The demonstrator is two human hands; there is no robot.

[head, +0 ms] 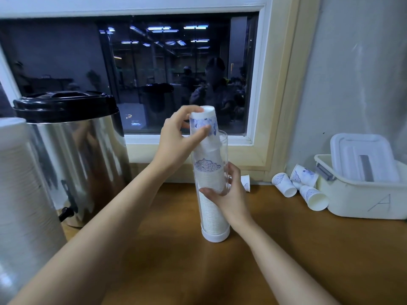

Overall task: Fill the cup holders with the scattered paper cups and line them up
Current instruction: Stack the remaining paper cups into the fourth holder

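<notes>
A clear tube cup holder (223,150) with a white base stands upright on the wooden counter, packed with a stack of upside-down paper cups. My right hand (229,194) grips the tube around its middle. My left hand (180,139) pinches an upside-down white paper cup with a blue pattern (206,123) at the tube's open top, partly inside it. Three loose paper cups (284,184) lie on their sides at the right, against a cream box. One more small cup (246,182) lies behind my right hand, by the wall.
A steel drinks urn with a black lid (72,150) stands at the left. A second cup holder (19,183) fills the near left edge. A cream plastic box marked "A" (363,199) with a white lid leaning in it sits at the right. A window is behind.
</notes>
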